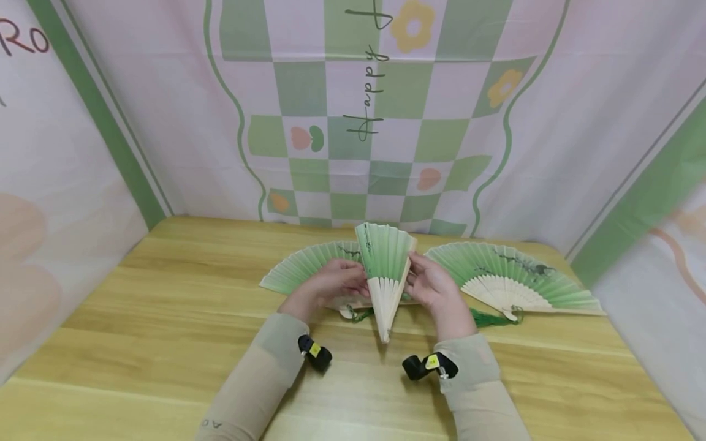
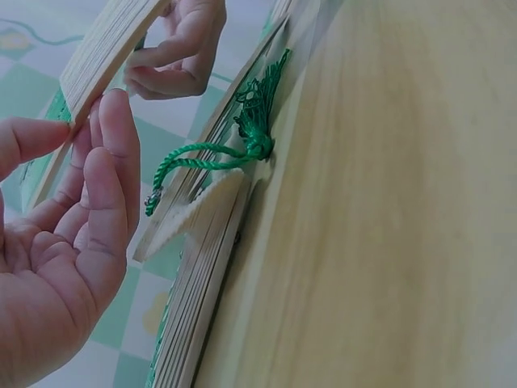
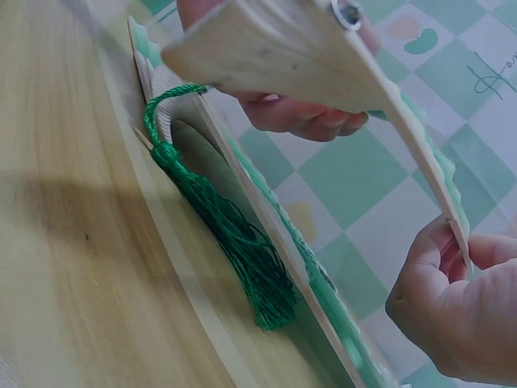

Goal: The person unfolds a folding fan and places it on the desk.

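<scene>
A partly spread green folding fan (image 1: 386, 251) with pale ribs is held above the table, its narrow pivot end toward the person. My left hand (image 1: 343, 280) pinches the fan's left edge between thumb and fingers. On the other side, my right hand (image 1: 432, 285) pinches the right outer rib. In the right wrist view, the right thumb and fingertips (image 3: 454, 250) meet on that rib. Behind the left hand a second green fan (image 1: 314, 260) lies spread on the table, partly hidden by the hands and the held fan.
A third fan (image 1: 513, 278), spread wide with a dark branch print, lies at the right on the wooden table (image 1: 165, 343). Its green tassel (image 1: 489, 318) trails to the left. Another green tassel (image 2: 257, 121) hangs by the left fan's pivot. A checkered cloth (image 1: 347, 141) stands behind.
</scene>
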Available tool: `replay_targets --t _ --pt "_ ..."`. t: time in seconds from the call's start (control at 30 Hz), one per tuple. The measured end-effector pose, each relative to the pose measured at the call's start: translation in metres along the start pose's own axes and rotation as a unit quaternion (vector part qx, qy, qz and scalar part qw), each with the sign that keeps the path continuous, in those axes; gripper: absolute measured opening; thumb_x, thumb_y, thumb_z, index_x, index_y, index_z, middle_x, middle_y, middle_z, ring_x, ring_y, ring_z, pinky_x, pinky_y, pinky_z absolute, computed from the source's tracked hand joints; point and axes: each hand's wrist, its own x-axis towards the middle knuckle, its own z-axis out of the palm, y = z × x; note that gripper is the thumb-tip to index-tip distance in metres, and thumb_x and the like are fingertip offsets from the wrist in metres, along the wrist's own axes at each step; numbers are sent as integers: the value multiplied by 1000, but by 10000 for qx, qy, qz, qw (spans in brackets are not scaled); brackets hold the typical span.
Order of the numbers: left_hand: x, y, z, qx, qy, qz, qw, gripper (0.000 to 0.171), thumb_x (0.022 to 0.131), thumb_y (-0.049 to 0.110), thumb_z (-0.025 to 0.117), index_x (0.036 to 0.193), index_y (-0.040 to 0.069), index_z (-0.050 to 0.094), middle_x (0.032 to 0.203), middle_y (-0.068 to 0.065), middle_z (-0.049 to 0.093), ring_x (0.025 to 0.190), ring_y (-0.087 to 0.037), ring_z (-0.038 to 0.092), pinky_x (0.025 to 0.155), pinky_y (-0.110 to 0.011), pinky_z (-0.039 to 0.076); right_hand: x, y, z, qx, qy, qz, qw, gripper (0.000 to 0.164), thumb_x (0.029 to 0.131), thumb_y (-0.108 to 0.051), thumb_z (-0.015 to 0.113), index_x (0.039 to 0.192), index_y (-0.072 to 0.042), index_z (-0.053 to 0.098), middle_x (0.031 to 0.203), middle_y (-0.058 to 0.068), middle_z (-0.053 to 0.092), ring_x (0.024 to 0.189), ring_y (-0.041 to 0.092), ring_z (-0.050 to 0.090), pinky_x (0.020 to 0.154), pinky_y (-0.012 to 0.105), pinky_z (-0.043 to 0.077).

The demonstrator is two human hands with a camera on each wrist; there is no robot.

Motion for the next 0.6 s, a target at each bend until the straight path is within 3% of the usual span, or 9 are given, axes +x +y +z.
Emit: replay_targets --t 0.17,0.37,0.6 --pt "3 -1 -2 -98 67 -27 9999 13 94 9 52 95 1 63 77 0 69 71 -10 68 68 -19 53 -1 -3 -2 142 86 44 9999 24 107 -19 40 94 -16 60 93 -7 67 93 9 61 83 25 51" --pt "2 -2 -3 -220 148 -31 9996 12 93 7 52 92 2 62 75 0 68 70 -11 67 67 -19 53 2 -2 -4 444 167 125 9988 9 106 -17 42 109 -15 50 93 -4 67 91 10 64 82 25 52" --pt "2 -5 -6 -480 251 -44 9985 13 94 6 50 94 2 63 74 1 68 70 -11 67 67 -18 52 4 -1 -10 787 183 240 9964 11 106 -18 42 117 -17 44 97 -3 63 94 10 62 83 24 51"
